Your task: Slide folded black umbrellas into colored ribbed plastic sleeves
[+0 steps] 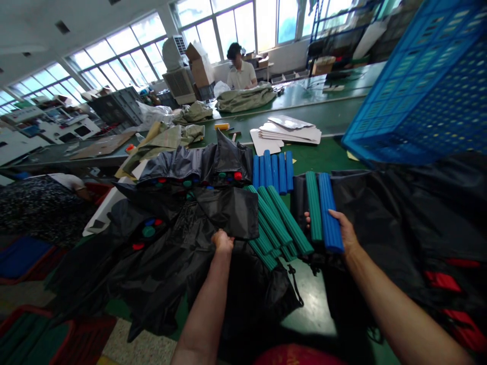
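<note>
My left hand (222, 240) is closed on the edge of a black fabric bag (238, 210) lying on the table. In my right hand (344, 230) are a blue ribbed rod (330, 213) and a green ribbed rod (314, 205), side by side. The thumb lies over the blue one and fingertips show past the green one; the rest of the fingers are hidden beneath. Between my hands lies a pile of green ribbed rods (279, 218). Behind that pile is a row of blue ribbed rods (272, 171). Other black bags (194, 162) at the left show red, green and blue ends.
A blue plastic crate (375, 116) stands tilted at the right. White sheets (287, 133) are stacked behind the rods. Across the green table (331, 114) a person (241, 73) sits by olive fabric (245, 100). Another person (41, 208) bends at the left. Red crates (89, 337) stand below.
</note>
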Available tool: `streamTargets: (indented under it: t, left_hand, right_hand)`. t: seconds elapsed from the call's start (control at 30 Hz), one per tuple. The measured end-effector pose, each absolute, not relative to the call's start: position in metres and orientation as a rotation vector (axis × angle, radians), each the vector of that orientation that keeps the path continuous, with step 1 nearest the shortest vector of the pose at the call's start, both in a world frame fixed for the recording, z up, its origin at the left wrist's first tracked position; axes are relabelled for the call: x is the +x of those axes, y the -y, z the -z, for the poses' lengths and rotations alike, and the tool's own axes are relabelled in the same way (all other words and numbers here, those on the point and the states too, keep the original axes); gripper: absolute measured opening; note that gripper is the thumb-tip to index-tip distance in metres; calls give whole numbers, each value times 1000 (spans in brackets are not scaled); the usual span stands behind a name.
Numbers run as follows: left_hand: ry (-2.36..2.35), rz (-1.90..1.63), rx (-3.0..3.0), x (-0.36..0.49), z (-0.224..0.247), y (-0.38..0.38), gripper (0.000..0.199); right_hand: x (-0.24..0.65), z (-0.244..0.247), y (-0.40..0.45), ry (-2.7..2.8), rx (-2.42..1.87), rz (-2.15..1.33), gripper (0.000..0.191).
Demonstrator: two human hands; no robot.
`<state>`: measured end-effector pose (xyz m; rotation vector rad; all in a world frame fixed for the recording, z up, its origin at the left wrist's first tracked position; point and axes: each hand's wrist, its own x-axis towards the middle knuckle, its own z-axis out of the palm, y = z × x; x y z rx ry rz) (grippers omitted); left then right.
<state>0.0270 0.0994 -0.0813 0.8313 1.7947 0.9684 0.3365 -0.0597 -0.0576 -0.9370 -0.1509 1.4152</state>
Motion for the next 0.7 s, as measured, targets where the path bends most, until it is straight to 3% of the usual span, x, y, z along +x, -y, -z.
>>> streamTargets:
  t: [0.13,0.3,0.43,0.57,0.7]
  left_hand:
    - [-2144,-911,888,4,72,-93,29]
    - [-2447,-948,1308,19,56,-78,76]
    - [-2567,-928,1349,21,56,-79,91]
    - [-2632,-1016,1033,-10,50,-91,96]
    - [-2532,-1179,1659,-1,42,-85,73]
  right_hand:
    - [337,58,59,101,-926,-1420,55]
    - [339,62,58,122,-912,-1413,53]
    - [337,60,60,119,-890,-1431,54]
    - [335,57,60,84,-868,-1442,53]
    - [335,59,59,95,-873,-1462,52]
